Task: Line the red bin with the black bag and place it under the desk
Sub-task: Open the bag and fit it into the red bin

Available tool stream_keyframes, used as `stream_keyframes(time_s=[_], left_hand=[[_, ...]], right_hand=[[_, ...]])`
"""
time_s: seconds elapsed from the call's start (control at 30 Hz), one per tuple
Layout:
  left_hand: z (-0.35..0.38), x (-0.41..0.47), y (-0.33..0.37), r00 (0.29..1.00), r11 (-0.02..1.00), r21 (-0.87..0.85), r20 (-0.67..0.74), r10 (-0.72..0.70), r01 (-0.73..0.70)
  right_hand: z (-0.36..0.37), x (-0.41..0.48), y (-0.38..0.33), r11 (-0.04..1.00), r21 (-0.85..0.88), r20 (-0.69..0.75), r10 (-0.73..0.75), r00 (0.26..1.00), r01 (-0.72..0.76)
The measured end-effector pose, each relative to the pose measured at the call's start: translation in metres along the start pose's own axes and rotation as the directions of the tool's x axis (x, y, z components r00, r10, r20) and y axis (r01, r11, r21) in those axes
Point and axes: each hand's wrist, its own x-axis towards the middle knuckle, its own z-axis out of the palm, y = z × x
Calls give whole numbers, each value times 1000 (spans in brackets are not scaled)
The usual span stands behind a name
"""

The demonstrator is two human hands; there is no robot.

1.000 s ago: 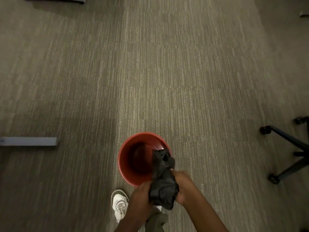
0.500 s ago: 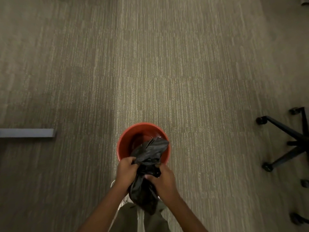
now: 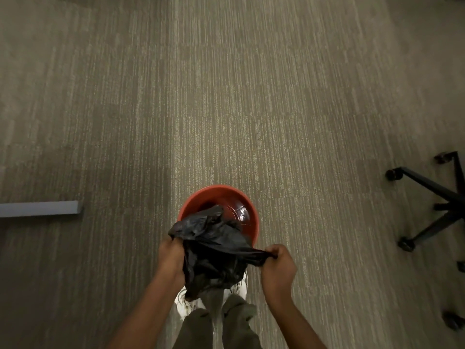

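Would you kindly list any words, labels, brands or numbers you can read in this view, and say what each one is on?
None can be read.
The black bag, the red bin, the carpet, the white shoes and the chair base show no print; the glint inside the bin is only a reflection.

Grey-brown carpet (image 3: 226, 96) with fine lengthwise streaks covers the whole floor, and faint seams divide it into large tiles. Well to the left of the hands, a flat pale grey bar (image 3: 40, 209) lies across the carpet, running in from the picture's left edge, with a darker, shaded patch of floor on its near side. Well to the right of the hands stands the black star base of an office chair (image 3: 437, 195), its spokes ending in small castors that rest on the carpet.
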Motion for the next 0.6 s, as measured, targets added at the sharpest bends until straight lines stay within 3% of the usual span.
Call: stream_keyframes(time_s=[0.07,0.1,0.17,0.27,0.33,0.4,0.5,0.57,0.6], left_hand=[[-3,-2,-1,999,996,73,-3,53,-52],[-4,-3,-2,998,993,100,33,52,-55],[-1,-6,-4,992,993,109,120,43,-56],[6,-5,-5,987,981,169,145,70,-95],[1,2,-3,985,966,224,139,99,-129],[-13,14,1,987,948,289,124,103,-136],[-32,36,7,981,854,484,134,143,-190],[-32,53,6,977,739,640,120,174,-210],[-30,63,5,975,689,692,111,194,-216]], right_hand=[[-1,5,1,989,59,-52,138,989,-135],[-1,3,-1,991,43,-42,129,991,-127],[3,-12,-8,995,-61,74,-77,994,82],[10,-31,-12,884,-123,366,-381,849,450],[5,-21,-6,871,-92,555,-359,751,484],[-8,2,7,856,-167,646,-280,711,489],[-19,30,36,789,-320,564,-285,775,524],[-16,49,46,887,-310,301,-250,920,342],[-12,63,48,947,-261,155,-152,976,189]])
